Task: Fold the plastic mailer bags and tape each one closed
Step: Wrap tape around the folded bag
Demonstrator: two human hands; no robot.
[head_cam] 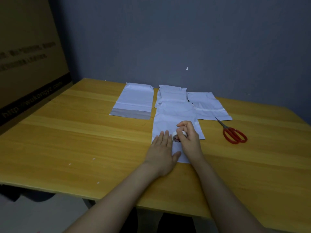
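Pressing flat on the near bag (175, 118), the left hand (162, 152) lies with fingers straight at the bag's near-left edge. Right hand (190, 138) grips the tape (176, 137), fingers curled over the roll, which sits on the same bag just right of the left fingertips. Near bag lies mid-table (84, 132), its far end overlapping the middle bag (173, 94). Left bag (136, 101) lies apart, a grey strip across its near end. Right bag (208, 105) lies just beside the middle bag. Red scissors (234, 133) lie right of the near bag, tips at the right bag's near edge. Box (25, 64), far left: print reads "http" and "wukongyz.com"; other lines too blurred to read.
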